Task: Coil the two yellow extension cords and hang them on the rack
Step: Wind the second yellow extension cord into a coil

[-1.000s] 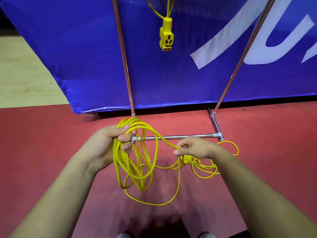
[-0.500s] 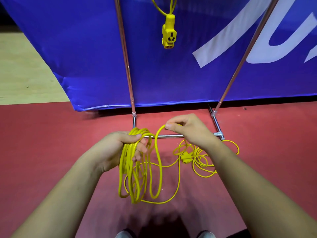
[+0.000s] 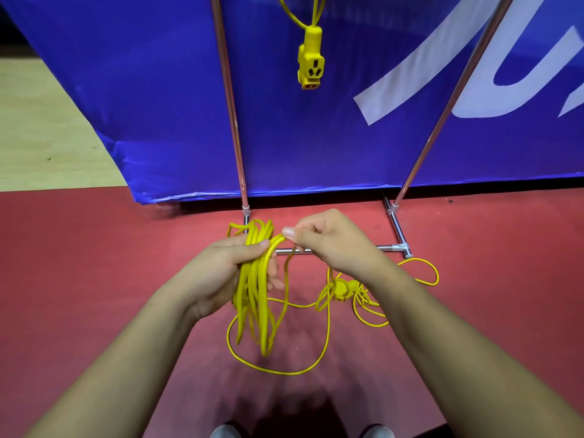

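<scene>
The left hand (image 3: 227, 267) grips a yellow cord (image 3: 254, 298), fingers and thumb curled round a bunch of its loops near their top. The right hand (image 3: 331, 245) is just beside it, thumb and forefinger pinching a single strand where it arches over to the bunch; the other fingers are curled under. The gathered loops hang straight down from the left hand towards the red floor (image 3: 94, 279); I cannot tell whether the lowest ones touch it.

A loose run of the same cord sweeps in a wide loop over the floor below the hands. It ends in a small tangle under the right wrist, where its plug (image 3: 341, 286) lies, partly hidden by the forearm.

Just behind the hands is the base bar of the chrome rack (image 3: 387, 248), its two uprights rising out of view. Between them a second cord (image 3: 294, 17) hangs from above, its socket (image 3: 311, 64) dangling in front of a blue banner (image 3: 142, 90). Two shoes (image 3: 224, 431) show at the bottom edge.
</scene>
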The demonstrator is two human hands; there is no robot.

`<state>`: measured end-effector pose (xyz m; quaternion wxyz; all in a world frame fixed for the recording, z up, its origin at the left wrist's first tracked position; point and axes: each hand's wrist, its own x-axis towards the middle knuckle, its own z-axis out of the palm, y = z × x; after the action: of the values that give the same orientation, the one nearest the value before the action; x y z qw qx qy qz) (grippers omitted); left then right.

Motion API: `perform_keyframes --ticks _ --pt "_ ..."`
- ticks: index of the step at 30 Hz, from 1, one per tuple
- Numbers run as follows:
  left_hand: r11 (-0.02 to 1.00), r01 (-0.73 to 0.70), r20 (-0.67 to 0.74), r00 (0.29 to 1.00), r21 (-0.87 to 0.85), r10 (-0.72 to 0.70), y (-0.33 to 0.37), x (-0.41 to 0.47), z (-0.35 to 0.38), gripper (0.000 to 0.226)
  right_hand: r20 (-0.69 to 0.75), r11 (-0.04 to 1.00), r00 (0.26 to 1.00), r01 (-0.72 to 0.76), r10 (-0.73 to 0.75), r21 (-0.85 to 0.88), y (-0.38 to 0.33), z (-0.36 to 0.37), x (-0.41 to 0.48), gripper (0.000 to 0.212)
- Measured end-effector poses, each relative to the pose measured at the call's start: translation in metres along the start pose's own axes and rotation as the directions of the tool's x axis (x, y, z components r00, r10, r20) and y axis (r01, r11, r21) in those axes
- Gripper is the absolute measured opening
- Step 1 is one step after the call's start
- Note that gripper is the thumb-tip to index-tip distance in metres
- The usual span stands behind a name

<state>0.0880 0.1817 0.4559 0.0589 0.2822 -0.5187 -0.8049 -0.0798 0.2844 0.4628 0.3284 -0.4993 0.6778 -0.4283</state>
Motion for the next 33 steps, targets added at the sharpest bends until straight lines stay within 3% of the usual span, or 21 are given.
perform_keyframes --ticks 5,8,10,14,17,19,27,30,33 --pt "0.988 -0.024 0.025 0.999 -0.151 0.028 0.004 0.001 -0.001 0.015 0.049 0.990 0.998 -0.047 0.040 0.132 0.010 0.001 0.003 0.031" --pt "0.966 -0.003 0.039 0.999 -0.260 0.013 0.009 0.001 -0.004 0.016 0.176 0.993 0.979 -0.110 0.099 0.052 0.035 -0.012 0.001 0.018" --pt "0.974 0.027 0.043 0.999 -0.226 -0.018 0.008 0.000 -0.008 0.015 0.220 0.987 0.963 -0.163 0.156 0.015 0.052 -0.019 -0.003 0.015" --pt "0.987 0.148 0.080 0.986 -0.059 -0.143 0.005 -0.002 -0.015 0.012 0.071 0.970 0.985 -0.168 0.157 0.174 0.054 -0.023 -0.003 0.005" --pt "0.976 0.210 0.105 0.973 -0.056 -0.203 0.009 -0.004 -0.017 0.013 -0.086 0.979 0.992 -0.078 0.095 0.187 0.046 -0.028 0.002 0.008" --pt "0.968 0.233 0.131 0.966 -0.087 -0.221 0.012 -0.005 -0.017 0.021 -0.115 0.985 0.992 -0.024 0.044 0.170 0.041 -0.031 0.003 0.007" --pt "0.991 0.126 0.232 0.966 -0.052 -0.111 0.004 -0.001 -0.020 0.039 -0.003 0.992 0.996 0.092 -0.092 0.092 0.017 -0.005 0.007 0.007" --pt "0.993 0.095 0.274 0.959 -0.069 -0.072 0.005 -0.002 -0.021 0.038 0.031 0.987 0.996 0.076 -0.081 0.144 0.022 -0.003 0.008 0.008" --pt "0.990 0.050 0.256 0.967 -0.133 -0.014 0.008 -0.004 -0.022 0.037 0.118 0.997 0.993 0.001 -0.010 0.073 0.042 -0.008 0.007 0.010"
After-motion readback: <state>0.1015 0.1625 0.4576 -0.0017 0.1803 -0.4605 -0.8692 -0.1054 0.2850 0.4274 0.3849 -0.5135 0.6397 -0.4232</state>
